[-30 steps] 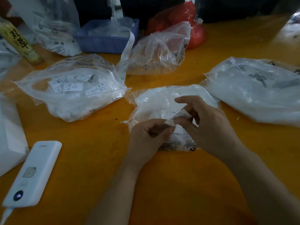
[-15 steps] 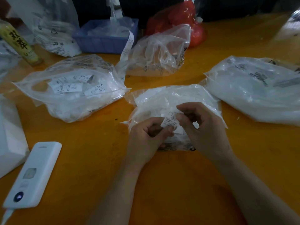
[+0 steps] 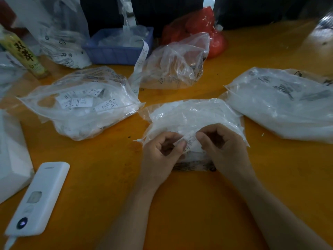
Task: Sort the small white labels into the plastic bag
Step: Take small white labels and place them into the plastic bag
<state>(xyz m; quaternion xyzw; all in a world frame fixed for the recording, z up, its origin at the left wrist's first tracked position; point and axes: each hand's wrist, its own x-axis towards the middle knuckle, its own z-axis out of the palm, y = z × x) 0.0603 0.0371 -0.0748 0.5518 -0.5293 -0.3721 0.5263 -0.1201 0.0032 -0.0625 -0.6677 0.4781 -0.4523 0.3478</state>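
2 hands meet over the clear plastic bag at the middle of the orange table, and between them is pinched 1 small white label with dark print. The left hand has its fingers curled, thumb and forefinger tip pressed on the label's left edge; the right hand is curled the same way and nips the label's right edge, so the paper is stretched between the 2 grips. The label sits just above the near part of the bag, which lies directly under and beyond the fingers and is full of white paper. Whether the label touches the bag cannot be told.

Left of the grip and farther off lies a second clear bag with several printed labels showing through. Right of the grip lies a large bag of white material. Beyond the grip stand a crumpled clear bag, a blue basket and a red bag. Well to the left and nearer the person lies a white device; far left beyond it is a yellow-labelled bottle
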